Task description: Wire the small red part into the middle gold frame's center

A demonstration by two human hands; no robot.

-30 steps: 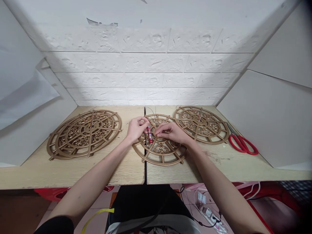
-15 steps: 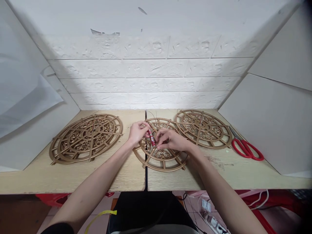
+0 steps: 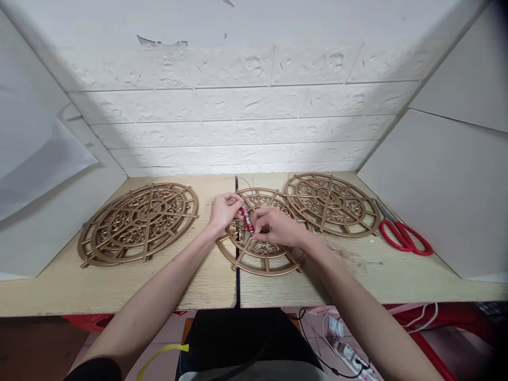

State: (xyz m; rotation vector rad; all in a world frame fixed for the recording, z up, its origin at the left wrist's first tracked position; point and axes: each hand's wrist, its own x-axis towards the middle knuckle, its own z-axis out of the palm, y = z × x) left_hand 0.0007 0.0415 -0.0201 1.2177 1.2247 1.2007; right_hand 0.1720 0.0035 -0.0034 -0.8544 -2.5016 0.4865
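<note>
A small red tube with pale print (image 3: 246, 219) is pinched at its upper end by my left hand (image 3: 225, 212). It slants down to the right over a round gold openwork panel (image 3: 268, 271), which straddles the gap in the tabletop. My right hand (image 3: 275, 227) is closed in a pinch at the tube's lower tip; whatever lies between those fingertips is too small to make out. Thin wires (image 3: 251, 185) rise behind the hands from the panel's far side. Both hands hide much of the panel's middle.
Overlapping gold openwork panels (image 3: 148, 248) lie on the left, with thin wire at their centre. Another gold panel (image 3: 337, 233) is at the right, beside red-handled scissors (image 3: 405, 238). A white brick-pattern wall (image 3: 246, 111) stands behind the table (image 3: 278, 296), with white boards at both sides.
The head view has shifted slightly. My right fingertips have moved a little left and up at the tube's lower tip; my left hand keeps its hold.
</note>
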